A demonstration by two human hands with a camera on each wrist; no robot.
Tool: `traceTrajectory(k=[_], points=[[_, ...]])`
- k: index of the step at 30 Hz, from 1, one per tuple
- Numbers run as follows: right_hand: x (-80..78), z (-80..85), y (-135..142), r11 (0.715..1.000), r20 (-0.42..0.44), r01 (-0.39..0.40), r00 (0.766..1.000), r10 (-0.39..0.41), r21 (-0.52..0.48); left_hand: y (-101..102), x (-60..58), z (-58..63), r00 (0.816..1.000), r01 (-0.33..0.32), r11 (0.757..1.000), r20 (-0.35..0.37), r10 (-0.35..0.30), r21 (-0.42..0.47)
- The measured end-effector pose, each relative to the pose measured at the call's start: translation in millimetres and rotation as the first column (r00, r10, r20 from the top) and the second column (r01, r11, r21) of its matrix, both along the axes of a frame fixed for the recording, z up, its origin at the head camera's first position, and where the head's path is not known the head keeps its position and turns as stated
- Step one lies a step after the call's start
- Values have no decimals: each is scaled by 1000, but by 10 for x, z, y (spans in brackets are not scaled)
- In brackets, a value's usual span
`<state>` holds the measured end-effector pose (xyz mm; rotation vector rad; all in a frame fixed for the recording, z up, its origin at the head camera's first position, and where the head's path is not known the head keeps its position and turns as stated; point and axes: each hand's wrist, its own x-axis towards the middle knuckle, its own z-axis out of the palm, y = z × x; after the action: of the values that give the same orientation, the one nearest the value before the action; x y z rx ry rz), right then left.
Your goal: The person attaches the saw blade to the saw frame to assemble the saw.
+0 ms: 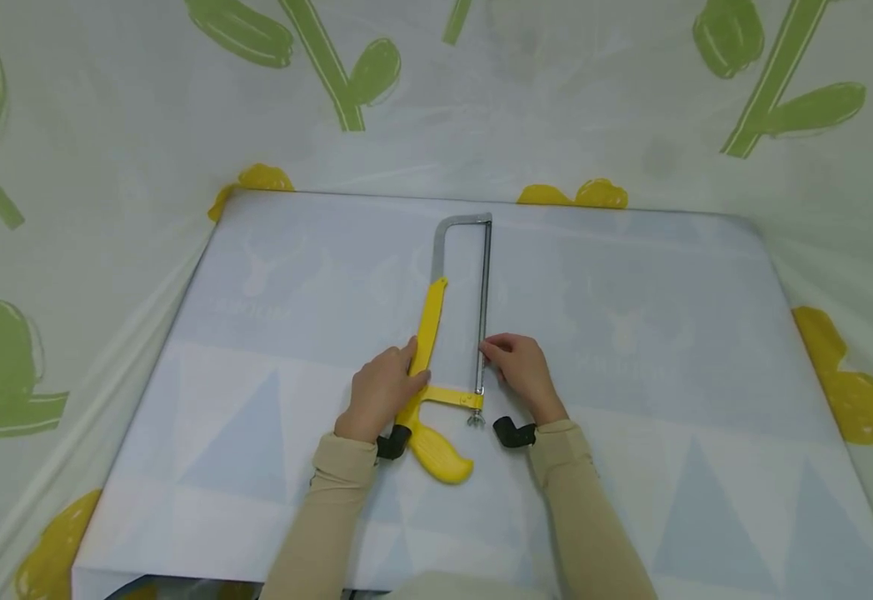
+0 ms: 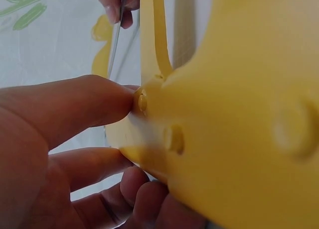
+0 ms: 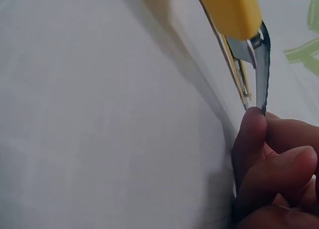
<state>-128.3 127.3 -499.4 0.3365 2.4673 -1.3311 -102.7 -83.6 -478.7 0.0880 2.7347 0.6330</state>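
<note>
A hacksaw with a yellow handle and a grey front bow points away from me in the head view, its blade along the right side. My left hand grips the yellow frame just ahead of the handle; the left wrist view shows thumb and fingers on either side of it. With thumb and fingertips, my right hand pinches the blade near its handle end. The toothed blade runs into those fingertips in the right wrist view. A wing nut sits at the blade's near end.
The saw is over a table covered with a pale cloth with blue triangles. Behind it hangs a white sheet with green leaves and yellow flowers. A black wrist camera is on my right wrist, another on my left.
</note>
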Motion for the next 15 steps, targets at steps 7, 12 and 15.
traceTrajectory(k=[7, 12, 15], points=[[12, 10, 23, 999, -39, -14, 999, 12, -33, 15, 9, 22, 1000, 7, 1000, -8, -7, -9], [27, 19, 28, 1000, -47, -25, 999, 24, -17, 19, 20, 24, 1000, 8, 1000, 0, -8, 2], [20, 39, 15, 999, -48, -39, 998, 40, 13, 16, 11, 38, 1000, 8, 1000, 3, -8, 10]])
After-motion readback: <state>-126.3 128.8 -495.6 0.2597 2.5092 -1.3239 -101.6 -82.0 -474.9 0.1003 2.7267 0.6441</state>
